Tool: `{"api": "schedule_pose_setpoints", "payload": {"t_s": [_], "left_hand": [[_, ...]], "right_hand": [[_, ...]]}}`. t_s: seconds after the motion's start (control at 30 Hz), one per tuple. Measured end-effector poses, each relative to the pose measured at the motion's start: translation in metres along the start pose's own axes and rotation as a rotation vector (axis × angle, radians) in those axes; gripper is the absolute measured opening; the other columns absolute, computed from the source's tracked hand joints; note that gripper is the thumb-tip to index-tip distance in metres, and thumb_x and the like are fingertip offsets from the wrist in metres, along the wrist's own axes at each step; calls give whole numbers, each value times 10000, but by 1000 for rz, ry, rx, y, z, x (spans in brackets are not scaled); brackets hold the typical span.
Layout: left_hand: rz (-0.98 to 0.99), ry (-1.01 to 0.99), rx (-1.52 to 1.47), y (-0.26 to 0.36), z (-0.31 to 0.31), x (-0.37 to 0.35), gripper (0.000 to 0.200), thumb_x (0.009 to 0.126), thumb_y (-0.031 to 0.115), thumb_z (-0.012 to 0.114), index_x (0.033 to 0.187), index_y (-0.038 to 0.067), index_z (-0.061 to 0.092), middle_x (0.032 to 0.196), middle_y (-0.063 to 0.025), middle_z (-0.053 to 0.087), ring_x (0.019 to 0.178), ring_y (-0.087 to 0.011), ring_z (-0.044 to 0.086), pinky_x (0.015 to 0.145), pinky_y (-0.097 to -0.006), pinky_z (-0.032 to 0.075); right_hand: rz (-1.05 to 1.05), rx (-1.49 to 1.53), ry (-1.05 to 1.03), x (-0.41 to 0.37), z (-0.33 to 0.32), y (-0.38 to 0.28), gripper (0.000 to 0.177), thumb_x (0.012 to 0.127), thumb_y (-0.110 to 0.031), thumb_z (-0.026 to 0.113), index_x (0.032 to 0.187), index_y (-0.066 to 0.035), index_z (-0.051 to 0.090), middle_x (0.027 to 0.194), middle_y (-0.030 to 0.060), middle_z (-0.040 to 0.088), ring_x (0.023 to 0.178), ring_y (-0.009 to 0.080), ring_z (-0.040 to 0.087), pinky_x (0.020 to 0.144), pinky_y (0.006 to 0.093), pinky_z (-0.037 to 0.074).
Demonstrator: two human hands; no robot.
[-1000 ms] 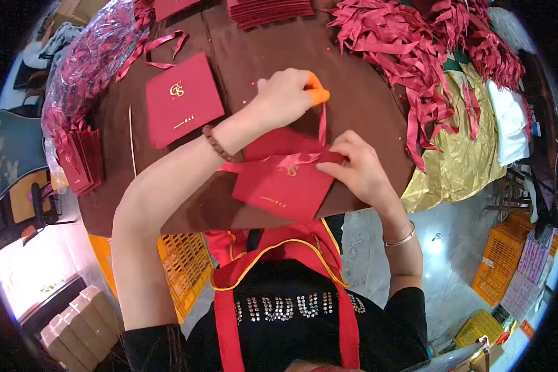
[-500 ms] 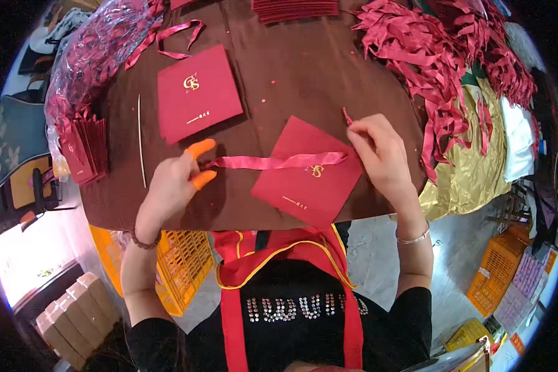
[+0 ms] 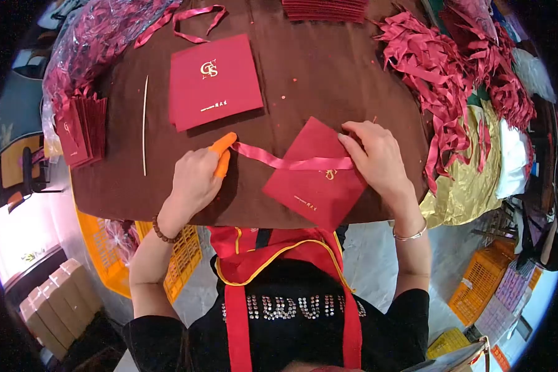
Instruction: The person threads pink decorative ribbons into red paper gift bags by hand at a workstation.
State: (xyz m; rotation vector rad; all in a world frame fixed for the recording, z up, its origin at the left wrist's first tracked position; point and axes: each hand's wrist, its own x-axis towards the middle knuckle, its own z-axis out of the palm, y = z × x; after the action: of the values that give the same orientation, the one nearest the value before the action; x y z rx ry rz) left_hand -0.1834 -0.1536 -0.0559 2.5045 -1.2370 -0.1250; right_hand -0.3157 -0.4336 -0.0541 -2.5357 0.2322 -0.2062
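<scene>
A red card bag (image 3: 319, 186) with gold lettering lies tilted like a diamond near the table's front edge. Across its face runs a pink-red ribbon (image 3: 291, 163). My left hand (image 3: 198, 177), with orange covers on two fingertips, pinches the ribbon's left end. My right hand (image 3: 376, 154) is at the bag's upper right edge, thumb and fingers bent close together; what they hold is hidden. Further back on the left lie stacked red square bags (image 3: 217, 80) with a gold logo.
Loose ribbons (image 3: 421, 74) are heaped at the right beside gold wrapping (image 3: 465, 167). Small red bags (image 3: 82, 133) and a plastic-wrapped bundle (image 3: 96, 46) sit at the left. A thin white stick (image 3: 145, 127) lies left of the stacked bags. Another red stack (image 3: 325, 9) is at the back.
My left hand has closed its orange-tipped fingers on the ribbon end and moved slightly right and up. My right hand has come lower, nearer the bag's edge. The view has shifted a little.
</scene>
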Motion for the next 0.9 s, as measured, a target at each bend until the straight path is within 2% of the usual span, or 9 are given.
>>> {"api": "schedule_pose_setpoints", "payload": {"t_s": [0.17, 0.27, 0.37, 0.53, 0.57, 0.63, 0.73, 0.8, 0.9], "left_hand": [[-11, 66, -114, -2, 7, 0, 165, 840, 206, 615, 904, 55, 605, 654, -123, 577, 603, -291, 578, 532, -401, 442], [-73, 54, 41, 2, 11, 3, 157, 847, 216, 621, 874, 67, 581, 671, -135, 576, 618, -303, 569, 535, -391, 447], [-34, 106, 130, 7, 13, 9, 170, 803, 178, 675, 824, 56, 559, 696, -124, 590, 638, -288, 587, 539, -379, 455], [194, 367, -96, 12, 27, 15, 125, 777, 69, 668, 861, 50, 576, 776, -123, 605, 658, -288, 567, 554, -369, 457], [195, 367, -95, 18, 27, 16, 125, 777, 69, 668, 861, 50, 576, 776, -123, 605, 658, -288, 567, 554, -369, 457], [-27, 307, -315, 36, 24, 20, 139, 801, 0, 645, 920, 13, 574, 884, -112, 651, 792, -214, 649, 650, -311, 511], [21, 250, -422, 45, 31, 28, 180, 833, -20, 602, 1010, 8, 586, 937, -110, 653, 845, -187, 647, 686, -277, 509], [-5, 92, -554, 55, 28, 33, 303, 857, -13, 557, 1155, 41, 575, 951, -116, 646, 841, -206, 633, 755, -275, 491], [33, 68, -506, 65, 30, 37, 300, 841, 3, 581, 1137, 50, 587, 936, -118, 642, 838, -223, 616, 771, -298, 478]], "right_hand": [[-55, 32, 9, -1, 5, 0, 200, 801, -143, 641, 939, 0, 624, 793, 131, 601, 741, 289, 592, 676, 373, 457], [32, 165, -61, -1, 4, 1, 213, 786, -143, 657, 947, -8, 624, 762, 111, 580, 694, 248, 571, 642, 343, 445], [145, 260, -111, -5, -1, 1, 215, 780, -138, 663, 951, -14, 621, 728, 78, 545, 649, 196, 527, 614, 310, 425], [181, 331, -123, -8, -3, 2, 227, 784, -135, 660, 968, -10, 617, 723, 45, 524, 641, 138, 490, 600, 273, 407], [181, 331, -122, -8, -3, 1, 227, 784, -135, 660, 968, -10, 617, 723, 45, 524, 641, 138, 490, 600, 273, 407], [242, 384, -125, -9, -4, -2, 229, 802, -134, 647, 982, 2, 609, 737, 42, 564, 659, 111, 511, 619, 257, 423], [364, 457, -212, -8, -5, -5, 230, 820, -128, 631, 1000, 13, 602, 762, 55, 609, 691, 98, 541, 651, 247, 442], [364, 459, -215, -8, -7, -8, 231, 831, -127, 620, 1013, 15, 600, 771, 57, 622, 706, 90, 549, 662, 245, 447], [367, 496, -231, -10, -3, -2, 237, 852, -123, 596, 1041, 20, 594, 790, 50, 638, 730, 75, 551, 677, 238, 452]]}}
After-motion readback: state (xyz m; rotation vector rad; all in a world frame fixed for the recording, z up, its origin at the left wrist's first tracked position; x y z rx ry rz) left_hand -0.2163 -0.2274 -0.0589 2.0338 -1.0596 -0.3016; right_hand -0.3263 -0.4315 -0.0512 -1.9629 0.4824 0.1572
